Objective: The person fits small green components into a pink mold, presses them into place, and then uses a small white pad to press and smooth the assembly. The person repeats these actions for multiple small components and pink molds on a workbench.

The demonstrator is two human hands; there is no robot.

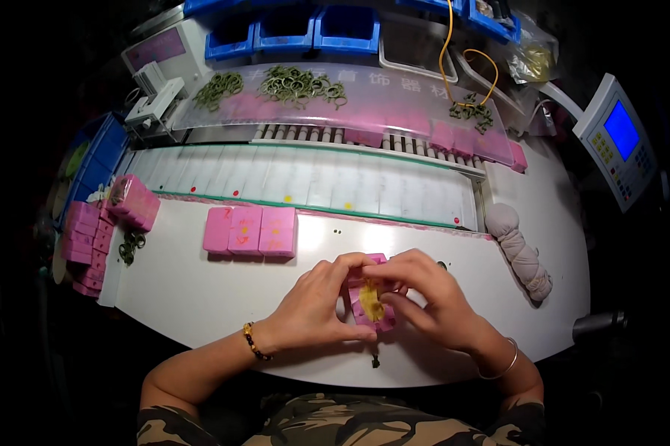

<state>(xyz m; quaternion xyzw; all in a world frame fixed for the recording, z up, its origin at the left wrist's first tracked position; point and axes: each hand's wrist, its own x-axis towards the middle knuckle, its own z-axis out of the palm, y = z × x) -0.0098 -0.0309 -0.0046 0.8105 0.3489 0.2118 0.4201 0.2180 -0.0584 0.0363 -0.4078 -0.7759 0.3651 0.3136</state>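
Near the front edge of the white table, a small pink rubber mould (383,324) with a yellow inner face (371,301) is held between my hands. My left hand (316,301) grips it from the left, thumb along the near end and fingers curled over the far end. My right hand (432,297) bends over its right side, with thumb and forefinger at the yellow part and the far edge; whether they pinch a small piece there is hidden. A small dark green piece (375,362) lies just below the mould, and another green bit (443,265) is partly behind my right hand.
Three pink blocks (250,231) stand in a row at left. More pink blocks (89,238) are stacked farther left. Beyond runs a white-slatted tray (313,178), then a shelf with green rings (298,85). A tied cloth roll (519,251) and a blue-screened panel (619,137) are at right.
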